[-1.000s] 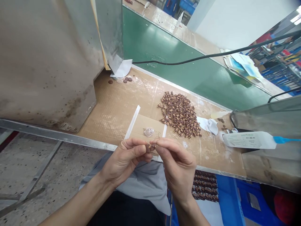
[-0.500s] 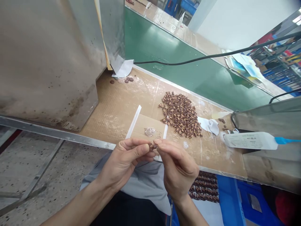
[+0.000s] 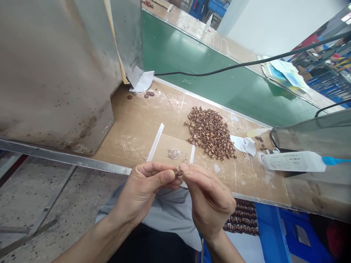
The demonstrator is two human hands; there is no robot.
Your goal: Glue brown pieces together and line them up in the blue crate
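Observation:
A small brown piece (image 3: 178,171) is pinched between my two hands at the front edge of the bench. My left hand (image 3: 149,184) grips it between thumb and fingers. Fingertips of my right hand (image 3: 207,191) press on it from the other side. Most of the piece is hidden by the fingers, so its exact kind does not show. Just beyond the hands, a glob of clear material (image 3: 174,153) sits on a cardboard sheet (image 3: 164,144), with tiny specks beside it. Farther right lies a heap of small brown and gold pieces (image 3: 210,133).
A plastic bottle with a blue tip (image 3: 294,161) lies at the right, near a crumpled white cloth (image 3: 245,145). Metal housing (image 3: 55,73) borders the left. A black cable (image 3: 208,73) crosses behind. Rows of brown pieces (image 3: 241,219) lie in a blue crate (image 3: 271,233) below.
The view has shifted slightly. Both hands stay at the same spot with the small brown piece, the right hand turned a little.

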